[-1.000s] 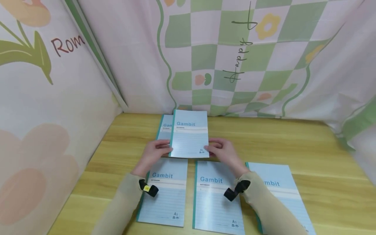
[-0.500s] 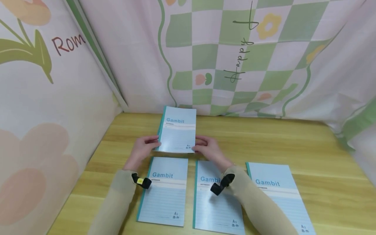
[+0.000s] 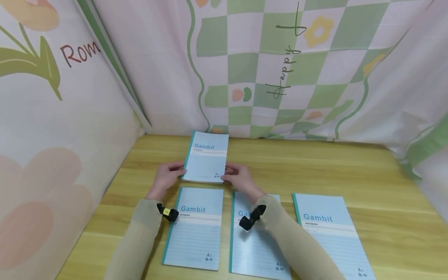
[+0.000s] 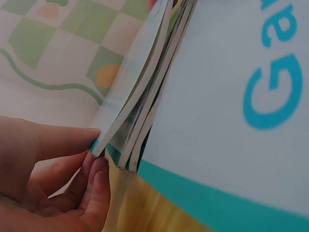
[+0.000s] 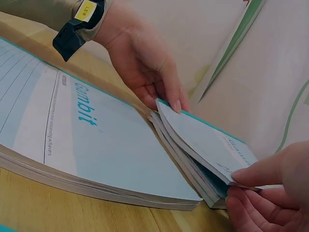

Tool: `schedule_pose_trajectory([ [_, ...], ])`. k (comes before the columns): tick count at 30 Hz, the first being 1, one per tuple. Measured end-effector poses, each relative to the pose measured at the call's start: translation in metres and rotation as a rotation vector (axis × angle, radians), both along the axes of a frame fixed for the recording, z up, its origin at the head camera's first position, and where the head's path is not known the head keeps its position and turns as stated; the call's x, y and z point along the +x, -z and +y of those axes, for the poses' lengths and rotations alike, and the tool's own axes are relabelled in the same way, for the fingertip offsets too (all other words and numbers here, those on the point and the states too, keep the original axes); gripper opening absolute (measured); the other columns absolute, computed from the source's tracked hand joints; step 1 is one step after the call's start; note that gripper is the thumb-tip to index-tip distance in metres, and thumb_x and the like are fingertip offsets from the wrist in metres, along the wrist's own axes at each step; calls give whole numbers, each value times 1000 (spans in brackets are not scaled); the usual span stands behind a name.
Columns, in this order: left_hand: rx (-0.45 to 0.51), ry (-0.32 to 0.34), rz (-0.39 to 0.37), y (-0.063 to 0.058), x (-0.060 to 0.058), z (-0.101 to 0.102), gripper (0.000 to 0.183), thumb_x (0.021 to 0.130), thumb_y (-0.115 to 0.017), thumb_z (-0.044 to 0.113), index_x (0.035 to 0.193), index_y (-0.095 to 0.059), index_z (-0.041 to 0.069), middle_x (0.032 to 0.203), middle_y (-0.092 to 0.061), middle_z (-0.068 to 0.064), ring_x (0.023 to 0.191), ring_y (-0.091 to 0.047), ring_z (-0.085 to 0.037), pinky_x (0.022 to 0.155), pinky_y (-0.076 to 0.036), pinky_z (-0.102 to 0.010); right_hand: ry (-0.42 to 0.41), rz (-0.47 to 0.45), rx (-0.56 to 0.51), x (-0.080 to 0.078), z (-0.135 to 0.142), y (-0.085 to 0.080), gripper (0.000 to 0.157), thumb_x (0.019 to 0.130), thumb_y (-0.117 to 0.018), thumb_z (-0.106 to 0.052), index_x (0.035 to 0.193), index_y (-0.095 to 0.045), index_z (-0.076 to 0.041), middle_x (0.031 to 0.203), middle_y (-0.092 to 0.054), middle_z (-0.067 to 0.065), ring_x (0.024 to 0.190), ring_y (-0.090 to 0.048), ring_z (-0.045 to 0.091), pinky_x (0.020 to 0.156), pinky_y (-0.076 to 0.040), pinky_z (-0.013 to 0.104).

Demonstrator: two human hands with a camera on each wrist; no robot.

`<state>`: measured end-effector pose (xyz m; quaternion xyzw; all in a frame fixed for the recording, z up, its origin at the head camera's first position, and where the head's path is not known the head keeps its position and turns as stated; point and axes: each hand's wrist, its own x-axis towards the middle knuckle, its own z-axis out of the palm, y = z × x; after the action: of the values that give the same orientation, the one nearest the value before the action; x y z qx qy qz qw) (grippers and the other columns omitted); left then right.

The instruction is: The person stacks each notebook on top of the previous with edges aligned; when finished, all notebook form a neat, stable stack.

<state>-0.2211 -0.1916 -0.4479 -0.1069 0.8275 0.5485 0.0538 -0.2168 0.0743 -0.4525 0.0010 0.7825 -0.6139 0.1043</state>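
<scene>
A light-blue Gambit notebook with a teal spine lies at the back of the table, on top of a small stack. My left hand pinches its lower left corner at the spine. At the lower right corner my right hand pinches it, thumb on the cover and fingers beneath. In the right wrist view a narrow gap parts the held notebook from the stacked notebooks under it. The left wrist view shows the same page edges, slightly fanned.
Three more Gambit notebooks lie flat in a front row: a left one, a middle one partly under my right forearm, and a right one. Behind the wooden table hangs a checkered curtain; a printed sheet borders the left.
Both hands have carried the notebook left and lowered it over the notebook at the back, which is now covered. The front row has stayed put.
</scene>
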Motion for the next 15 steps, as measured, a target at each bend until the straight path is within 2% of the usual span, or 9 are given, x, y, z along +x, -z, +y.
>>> schedule_pose_trajectory([
  [7, -52, 0, 2, 6, -3, 0, 37, 99, -67, 14, 135, -64, 6, 132, -64, -15, 127, -54, -31, 110, -41, -47, -8, 19, 74, -2, -3, 6, 51, 90, -75, -4, 139, -60, -1, 102, -68, 9, 88, -65, 19, 76, -57, 29],
  [15, -86, 10, 12, 5, -1, 3, 36, 101, -65, 14, 135, -64, 4, 135, -62, -18, 130, -52, -33, 110, -41, -48, -2, -6, 104, -2, -5, 3, 55, 91, -75, -5, 143, -57, -4, 104, -66, 7, 92, -63, 20, 78, -56, 30],
])
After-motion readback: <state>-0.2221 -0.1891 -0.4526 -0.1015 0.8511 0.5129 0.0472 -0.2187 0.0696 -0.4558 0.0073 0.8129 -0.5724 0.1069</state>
